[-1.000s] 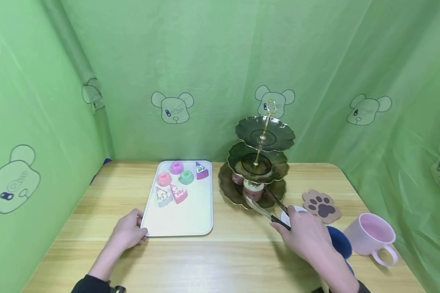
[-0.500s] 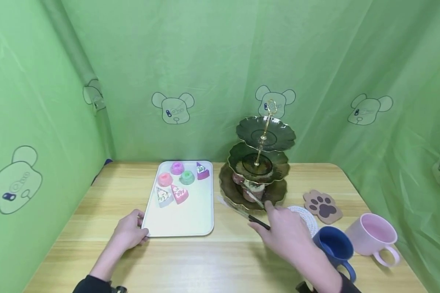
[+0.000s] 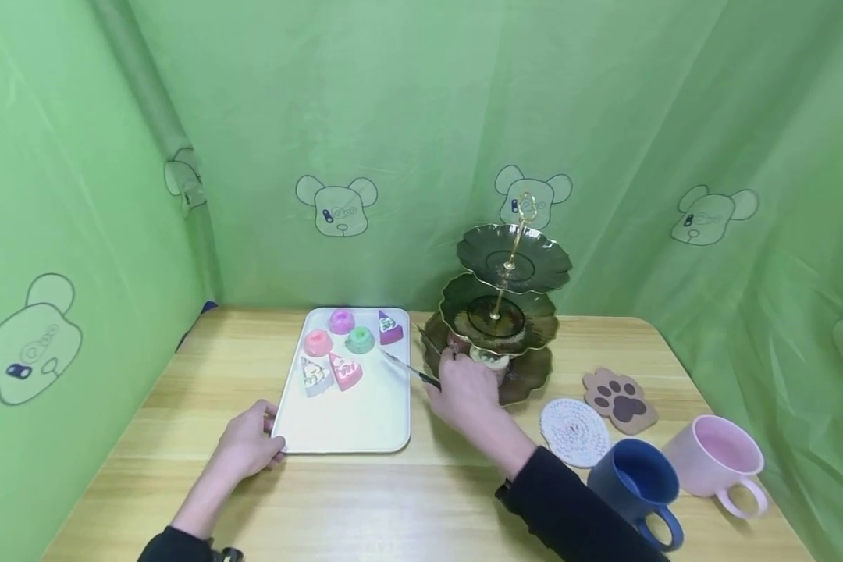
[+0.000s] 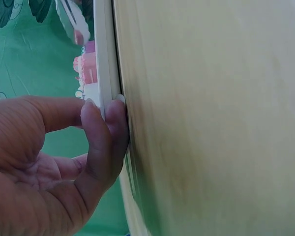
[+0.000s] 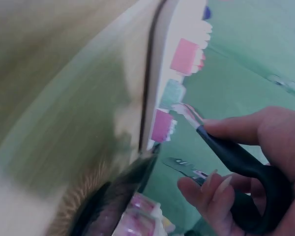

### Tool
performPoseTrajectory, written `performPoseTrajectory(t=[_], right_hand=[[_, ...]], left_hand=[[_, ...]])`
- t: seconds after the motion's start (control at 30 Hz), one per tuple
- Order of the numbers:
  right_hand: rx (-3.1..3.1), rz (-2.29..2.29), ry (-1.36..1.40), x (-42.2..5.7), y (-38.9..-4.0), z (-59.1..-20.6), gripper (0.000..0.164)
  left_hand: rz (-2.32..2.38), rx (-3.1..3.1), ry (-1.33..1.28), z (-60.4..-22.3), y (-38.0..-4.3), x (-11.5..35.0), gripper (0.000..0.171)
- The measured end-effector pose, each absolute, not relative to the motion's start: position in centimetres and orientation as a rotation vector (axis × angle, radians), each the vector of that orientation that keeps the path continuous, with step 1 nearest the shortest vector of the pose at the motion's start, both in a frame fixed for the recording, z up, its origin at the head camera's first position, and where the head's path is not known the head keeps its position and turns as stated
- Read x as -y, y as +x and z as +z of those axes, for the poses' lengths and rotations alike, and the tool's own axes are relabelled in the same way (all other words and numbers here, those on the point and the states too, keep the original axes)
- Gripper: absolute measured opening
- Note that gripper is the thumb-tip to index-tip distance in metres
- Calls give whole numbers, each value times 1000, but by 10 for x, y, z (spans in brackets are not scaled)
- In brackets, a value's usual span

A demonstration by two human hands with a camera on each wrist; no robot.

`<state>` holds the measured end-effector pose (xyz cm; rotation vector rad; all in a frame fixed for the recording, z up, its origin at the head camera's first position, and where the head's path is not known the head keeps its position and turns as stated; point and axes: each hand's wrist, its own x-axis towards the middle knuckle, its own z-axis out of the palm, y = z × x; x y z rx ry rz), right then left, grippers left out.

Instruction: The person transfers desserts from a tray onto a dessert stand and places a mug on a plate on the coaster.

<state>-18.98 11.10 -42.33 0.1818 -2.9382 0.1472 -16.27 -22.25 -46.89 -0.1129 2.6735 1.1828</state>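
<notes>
In the head view, my left hand (image 3: 247,443) pinches the front left corner of a white tray (image 3: 351,425). Toy cakes lie on that tray: a green ring cake (image 3: 360,339), a pink ring cake (image 3: 318,343), a purple ring cake (image 3: 341,320), a pink slice (image 3: 346,373), a white slice (image 3: 315,377) and a purple slice (image 3: 389,329). My right hand (image 3: 464,394) holds black-handled tongs (image 5: 231,152), their arms spread with nothing between them. One tong tip reaches over the tray near the green cake; the other overlaps the stand's bottom plate.
A dark three-tier stand (image 3: 514,254) rises behind my right hand, with small cakes (image 3: 490,361) on its bottom plate. On the right are a round woven coaster (image 3: 574,432), a paw-shaped coaster (image 3: 617,402), a blue mug (image 3: 625,488) and a pink mug (image 3: 709,460).
My right hand has carried the tongs leftward from around the light-topped cake on the stand's bottom plate toward the tray, leaving that cake there. My left hand stays at the tray corner.
</notes>
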Motion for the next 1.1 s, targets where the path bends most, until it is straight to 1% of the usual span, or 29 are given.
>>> performPoseTrajectory(t=[0.2,0.3,0.47,0.6,0.87,1.1], right_hand=[[2966,99,168,-94,-215,-430,57],[2976,89,158,-89,-223,-434,53],[2979,103,151,-86,-233,-438,51],[2994,131,157,-85,-239,-441,50],[3042,176,146,-86,-246,-443,39],[3054,158,159,-85,-244,-440,37]], left_hand=[[1179,-2682,-110,-469,-162,222,54],[1184,-2676,-111,-469,-162,222,54],[1183,-2678,-111,-470,-162,222,54],[1174,-2688,-114,-470,-162,223,54],[1183,-2682,-113,-471,-163,223,55],[1175,-2686,-122,-471,-163,223,54]])
